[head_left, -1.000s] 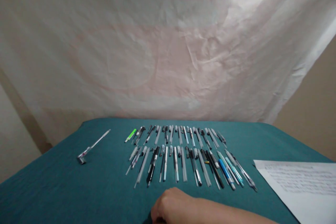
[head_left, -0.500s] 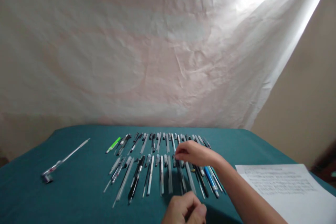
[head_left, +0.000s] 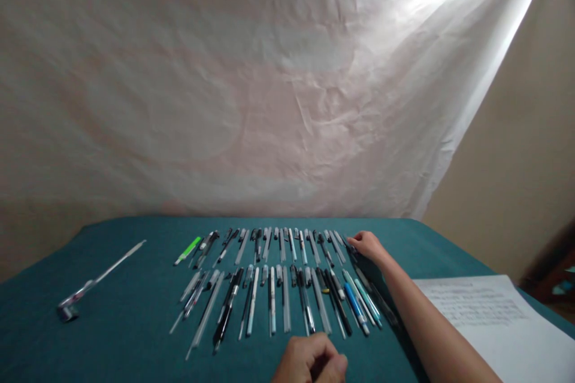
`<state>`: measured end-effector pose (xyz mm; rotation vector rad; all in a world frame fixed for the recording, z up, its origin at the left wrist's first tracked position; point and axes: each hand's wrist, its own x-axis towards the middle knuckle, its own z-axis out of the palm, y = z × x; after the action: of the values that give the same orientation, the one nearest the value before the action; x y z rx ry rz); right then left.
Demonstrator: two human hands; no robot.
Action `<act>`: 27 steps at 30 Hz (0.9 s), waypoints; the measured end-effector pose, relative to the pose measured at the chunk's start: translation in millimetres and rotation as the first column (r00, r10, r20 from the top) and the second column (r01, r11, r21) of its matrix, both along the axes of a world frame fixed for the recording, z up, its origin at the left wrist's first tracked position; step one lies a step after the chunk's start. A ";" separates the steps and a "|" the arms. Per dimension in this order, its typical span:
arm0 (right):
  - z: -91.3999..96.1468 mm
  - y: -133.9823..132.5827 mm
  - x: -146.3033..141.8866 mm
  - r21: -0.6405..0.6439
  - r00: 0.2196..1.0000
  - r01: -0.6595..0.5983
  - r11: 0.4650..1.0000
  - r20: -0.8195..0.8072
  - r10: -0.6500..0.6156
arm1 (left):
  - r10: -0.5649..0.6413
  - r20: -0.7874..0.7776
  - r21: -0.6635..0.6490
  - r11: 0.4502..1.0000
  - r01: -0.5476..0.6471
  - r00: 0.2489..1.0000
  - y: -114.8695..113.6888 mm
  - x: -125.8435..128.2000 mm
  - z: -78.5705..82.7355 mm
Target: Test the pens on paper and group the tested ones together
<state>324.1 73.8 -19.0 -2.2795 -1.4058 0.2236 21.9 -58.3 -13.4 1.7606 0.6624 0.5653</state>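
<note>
My right hand [head_left: 366, 244] reaches to the right end of the back row of pen parts [head_left: 282, 244]. Its fingers are pinched together at a slim dark pen piece [head_left: 351, 249], partly covered by them; whether it is gripped is unclear. Low in the middle, my left hand [head_left: 312, 360] is curled into a loose fist, with no object showing in it. Just beyond that fist lies the front row, with clear tubes [head_left: 286, 305], a black pen [head_left: 228, 317], a blue pen [head_left: 356, 308] and small caps.
A bright green pen piece [head_left: 187, 250] marks the back row's left end. Farther left lies a thin silvery rod with a metal end [head_left: 68, 310]. A printed sheet [head_left: 476, 305] rests at the right. A pale cloth [head_left: 269, 102] hangs behind the teal-covered table [head_left: 112, 347].
My right hand has moved right and away from me, from above the middle of the rows to the back row's right end. My left hand stays curled at the front; the view has shifted slightly.
</note>
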 end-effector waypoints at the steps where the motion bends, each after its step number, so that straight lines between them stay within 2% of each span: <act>1: -2.8 1.8 -0.1 -0.003 1.000 0.007 1.000 0.004 -0.007 | 0.000 0.008 0.011 1.000 0.000 1.000 0.6 -0.3 3.1; 5: -5.7 4.9 -2.1 -0.007 0.999 0.028 1.000 0.028 -0.028 | 0.015 0.044 -0.013 1.000 -0.014 0.999 3.9 -2.0 11.6; 10: 5.0 -5.2 -3.8 -0.039 1.000 0.010 0.999 -0.005 -0.010 | 0.112 0.128 -0.102 0.990 -0.100 0.985 10.2 -2.2 11.3; 14: 26.6 -13.2 -10.9 -0.041 0.996 -0.048 0.998 -0.076 0.045 | 0.205 0.253 -0.239 0.960 -0.144 0.946 13.4 0.2 6.8; 18: 58.2 -22.1 -39.7 -0.015 0.947 -0.236 0.972 -0.229 0.227 | 0.290 0.346 -0.230 0.948 -0.219 0.892 15.6 0.4 3.0; 20: 75.1 -31.7 -62.8 0.001 0.876 -0.378 0.926 -0.323 0.358 | 0.343 0.378 -0.191 0.938 -0.290 0.860 17.3 -0.6 1.0; 21: 83.0 -37.7 -75.3 0.006 0.816 -0.468 0.884 -0.381 0.435 | 0.366 0.390 -0.179 0.930 -0.320 0.845 18.3 -1.0 0.0; 23: 96.4 -50.6 -99.7 0.054 0.550 -0.718 0.694 -0.568 0.613 | 0.391 0.410 -0.184 0.920 -0.345 0.824 19.9 -1.6 -1.3; 24: 101.4 -56.6 -110.9 0.065 0.457 -0.787 0.614 -0.608 0.650 | 0.394 0.420 -0.198 0.919 -0.341 0.818 20.4 -1.7 -1.3; 25: 104.9 -61.8 -120.9 0.076 0.398 -0.827 0.557 -0.621 0.675 | 0.393 0.431 -0.218 0.919 -0.329 0.812 20.6 -1.6 -0.7; 27: 107.9 -69.0 -136.9 0.081 0.361 -0.857 0.508 -0.609 0.706 | 0.384 0.455 -0.262 0.920 -0.292 0.803 20.2 -1.1 2.4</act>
<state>187.3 4.8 88.8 -1.2165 -2.0605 1.3624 20.8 -38.1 -11.1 1.2481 0.6357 1.1319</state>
